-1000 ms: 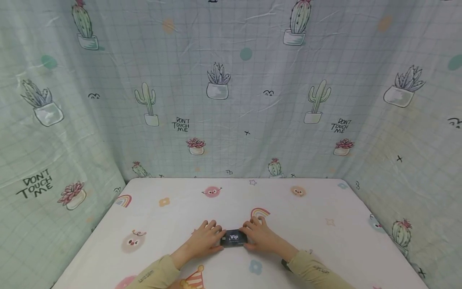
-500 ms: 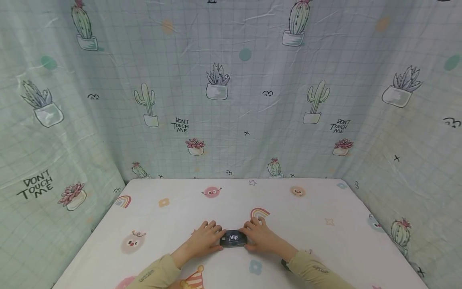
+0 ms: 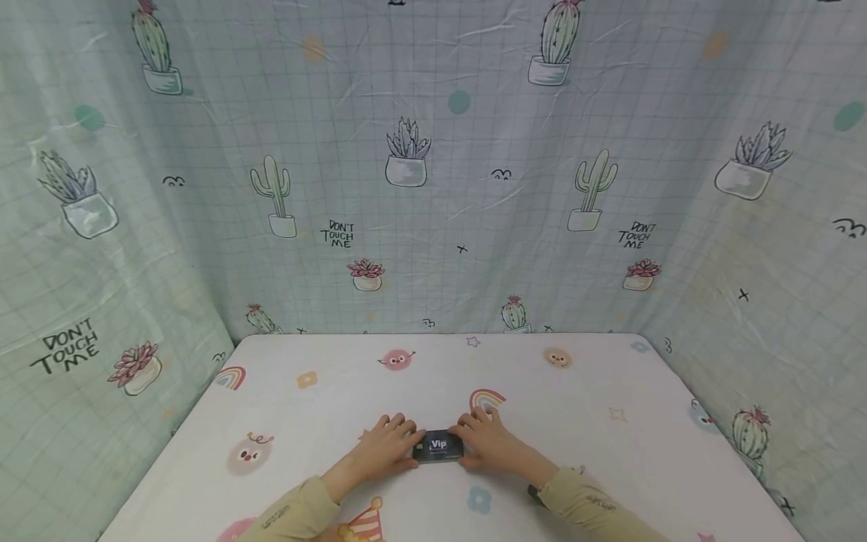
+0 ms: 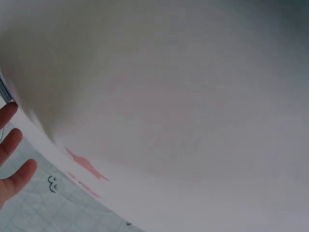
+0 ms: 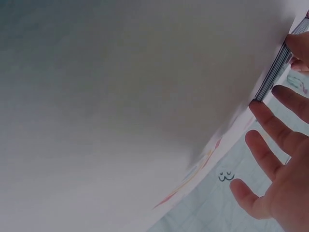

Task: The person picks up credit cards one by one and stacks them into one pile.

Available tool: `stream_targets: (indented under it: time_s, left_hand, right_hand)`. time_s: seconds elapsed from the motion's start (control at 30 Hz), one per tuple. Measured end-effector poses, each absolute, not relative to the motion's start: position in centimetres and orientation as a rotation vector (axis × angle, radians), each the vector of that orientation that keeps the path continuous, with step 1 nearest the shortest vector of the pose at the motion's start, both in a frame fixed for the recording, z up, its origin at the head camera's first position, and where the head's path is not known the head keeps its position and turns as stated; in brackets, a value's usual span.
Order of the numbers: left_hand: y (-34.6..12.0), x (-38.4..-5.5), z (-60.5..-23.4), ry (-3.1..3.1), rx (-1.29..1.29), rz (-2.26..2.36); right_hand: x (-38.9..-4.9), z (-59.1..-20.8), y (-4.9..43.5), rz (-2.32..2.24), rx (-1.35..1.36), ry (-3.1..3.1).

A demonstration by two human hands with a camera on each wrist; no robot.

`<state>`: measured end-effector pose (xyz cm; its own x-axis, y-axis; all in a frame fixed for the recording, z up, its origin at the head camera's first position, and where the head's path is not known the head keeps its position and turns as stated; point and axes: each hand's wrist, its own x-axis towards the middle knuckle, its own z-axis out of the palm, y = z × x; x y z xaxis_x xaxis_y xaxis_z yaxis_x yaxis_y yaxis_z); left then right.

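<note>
A small stack of black cards (image 3: 438,446), the top one printed "Vip" with a chip at its left, lies flat on the table between the hands. My left hand (image 3: 387,447) holds its left end, thumb at the near corner and fingers at the far one. At the right end, my right hand (image 3: 492,444) grips the stack likewise. In the right wrist view, the layered edges of the card stack (image 5: 275,72) show between thumb and fingers, and the other fingers are spread. Only a sliver of the cards (image 4: 5,92) appears in the left wrist view, beside several left fingertips (image 4: 24,169).
A dark object (image 3: 535,495) lies on the table, mostly covered by the right sleeve (image 3: 596,506); its kind cannot be made out. The white table (image 3: 420,388) carries printed cartoon figures. Curtains with cactus prints (image 3: 433,211) hang behind it and along both sides.
</note>
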<state>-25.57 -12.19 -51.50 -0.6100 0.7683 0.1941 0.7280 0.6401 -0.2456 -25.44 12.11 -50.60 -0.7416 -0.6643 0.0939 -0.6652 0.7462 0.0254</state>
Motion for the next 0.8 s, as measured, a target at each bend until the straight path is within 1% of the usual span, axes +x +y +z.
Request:
stream_targets:
  time_s: [0.3, 0.8]
  left_hand:
    - [-12.2, -24.9, -50.9, -2.574, -1.215, 0.168]
    - [-12.6, -24.0, -50.1, -2.552, -1.195, 0.114]
  right_hand:
    - [-25.1, -50.5, 12.3, 0.158, 1.070, -2.928]
    - [-24.6, -50.4, 14.4, 0.332, 1.049, -2.901]
